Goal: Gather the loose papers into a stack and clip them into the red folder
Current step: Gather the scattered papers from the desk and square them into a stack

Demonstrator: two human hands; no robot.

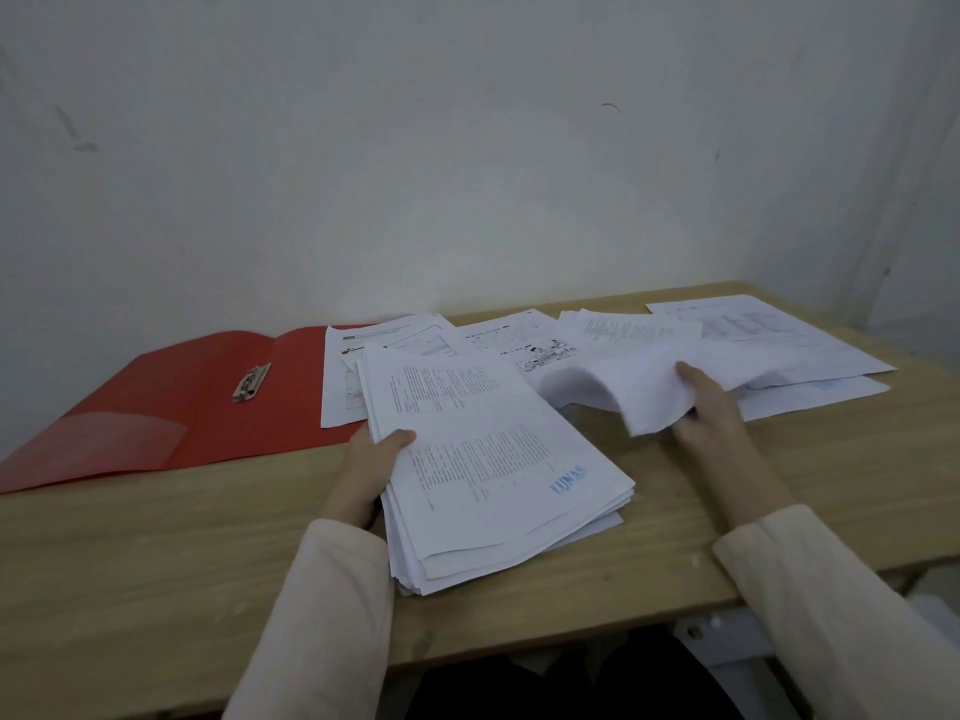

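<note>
My left hand (371, 467) grips the left edge of a thick stack of printed papers (493, 459), thumb on top; the top sheet bears a blue stamp. To its right, my right hand (709, 407) pinches a curled sheet (644, 392) and lifts its near edge off the table. More loose papers (769, 345) lie spread along the back right, and one sheet with cartoon drawings (524, 340) lies behind the stack. The red folder (171, 402) lies open and flat at the left, its metal clip (252, 383) near the fold. A few sheets (343, 376) overlap its right flap.
The wooden table (156, 553) stands against a white wall (467, 148). Its front edge runs close to my sleeves and its right edge falls away past the far papers. A clear pocket (98, 444) sits on the folder's left flap.
</note>
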